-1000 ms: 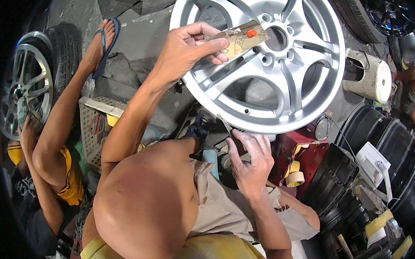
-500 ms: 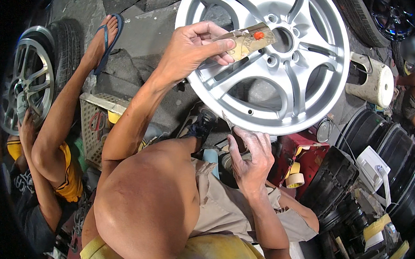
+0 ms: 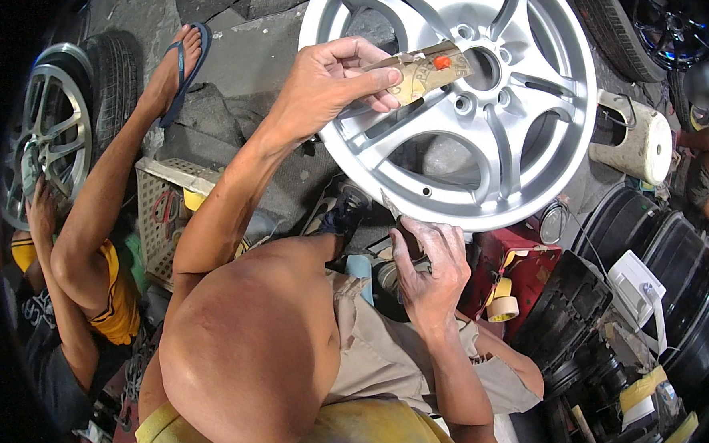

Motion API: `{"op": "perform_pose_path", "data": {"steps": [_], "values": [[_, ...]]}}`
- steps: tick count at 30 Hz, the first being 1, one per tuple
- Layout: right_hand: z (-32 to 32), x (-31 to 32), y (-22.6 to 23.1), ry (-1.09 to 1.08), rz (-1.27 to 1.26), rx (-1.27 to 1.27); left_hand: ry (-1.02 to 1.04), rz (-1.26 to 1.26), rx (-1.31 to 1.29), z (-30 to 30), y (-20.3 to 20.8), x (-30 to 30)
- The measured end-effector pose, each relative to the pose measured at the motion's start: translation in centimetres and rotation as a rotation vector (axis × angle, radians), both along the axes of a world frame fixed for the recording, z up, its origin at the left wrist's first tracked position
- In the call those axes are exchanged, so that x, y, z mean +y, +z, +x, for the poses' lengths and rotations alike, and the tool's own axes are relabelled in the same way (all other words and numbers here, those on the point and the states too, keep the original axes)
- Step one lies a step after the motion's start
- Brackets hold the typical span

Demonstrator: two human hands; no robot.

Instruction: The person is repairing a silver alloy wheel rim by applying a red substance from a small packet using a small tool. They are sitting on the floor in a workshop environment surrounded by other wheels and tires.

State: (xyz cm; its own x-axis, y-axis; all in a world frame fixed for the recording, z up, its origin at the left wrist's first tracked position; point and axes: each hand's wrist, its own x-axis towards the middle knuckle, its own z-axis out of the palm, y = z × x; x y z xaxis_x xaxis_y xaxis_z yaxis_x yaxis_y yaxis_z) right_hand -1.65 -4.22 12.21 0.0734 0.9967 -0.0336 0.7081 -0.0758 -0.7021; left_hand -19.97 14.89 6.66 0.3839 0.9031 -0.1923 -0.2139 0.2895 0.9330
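Note:
A silver multi-spoke alloy wheel rim (image 3: 491, 146) lies face up in front of me. My left hand (image 3: 339, 82) is closed on a folded piece of sandpaper (image 3: 423, 80), its tan printed back up, with a dab of orange-red paste (image 3: 441, 62) on it. The sandpaper is held over the spokes beside the centre hole. At the rim's near edge, my right hand (image 3: 432, 257) is curled, with pale dust on its fingers. A thin, pointed grey piece (image 3: 390, 206) sticks up from its fingertips, against the rim's edge; its kind is unclear.
At left, another person's hand (image 3: 41, 206) works on a second wheel (image 3: 60, 133). A perforated crate (image 3: 156, 224) stands between us. To the right are a white stool (image 3: 635, 138), a red box (image 3: 524, 253), masking tape rolls (image 3: 502, 306) and stacked black rims (image 3: 686, 276).
My hands and the silver rim hold nearly still. The other person's hand at left has shifted slightly along the second wheel.

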Motion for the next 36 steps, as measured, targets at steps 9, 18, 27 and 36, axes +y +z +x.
{"op": "perform_pose_path", "data": {"steps": [9,18,27,36], "values": [[0.0,-0.1,-0.1,-0.007,-0.033,0.02,-0.009,0.005,0.018,-0.2,-0.3,0.0],[0.2,0.2,0.1,0.004,-0.01,0.001,-0.003,-0.023,0.03,0.2,0.0,0.1],[1.6,-1.5,1.6,-0.018,-0.098,0.15,0.0,-0.047,0.074,-0.1,-0.4,0.2],[3.5,-5.2,2.6,-0.175,-0.368,0.458,0.018,-0.087,0.132,1.0,0.6,-0.6]]}}
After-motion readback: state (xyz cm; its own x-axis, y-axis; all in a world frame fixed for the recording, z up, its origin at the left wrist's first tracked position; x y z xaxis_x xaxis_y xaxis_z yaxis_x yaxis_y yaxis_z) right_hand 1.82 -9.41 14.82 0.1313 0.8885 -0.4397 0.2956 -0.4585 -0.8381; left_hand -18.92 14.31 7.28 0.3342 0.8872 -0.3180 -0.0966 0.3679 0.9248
